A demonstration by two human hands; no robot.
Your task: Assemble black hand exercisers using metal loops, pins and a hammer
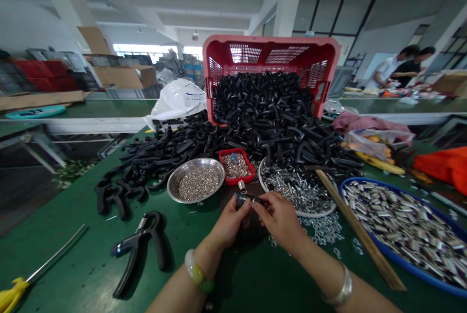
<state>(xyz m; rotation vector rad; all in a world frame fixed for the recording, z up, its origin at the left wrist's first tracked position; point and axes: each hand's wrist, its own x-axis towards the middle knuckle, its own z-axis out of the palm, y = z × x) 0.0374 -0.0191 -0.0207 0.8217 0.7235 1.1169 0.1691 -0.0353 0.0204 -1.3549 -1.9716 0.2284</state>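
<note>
My left hand [232,220] is closed around a black plastic part [241,200] held up in front of me. The fingers of my right hand [279,215] pinch at the right end of that part; any small piece between them is hidden. A silver metal piece [242,185] shows just above the black part. Beyond my hands are a steel bowl [175,195] of small metal pieces, a red tray [250,177] of small screws or pins, and a white round tray [317,215] of metal fittings. To the left lies a black hand-grip exerciser [158,240].
A tipped red crate [270,40] spills black handles [262,104] across the table. A wooden stick [365,235] leans by a blue basin [419,267] of metal sleeves. A yellow-handled screwdriver [14,293] lies at left. Two people [397,67] work at back right.
</note>
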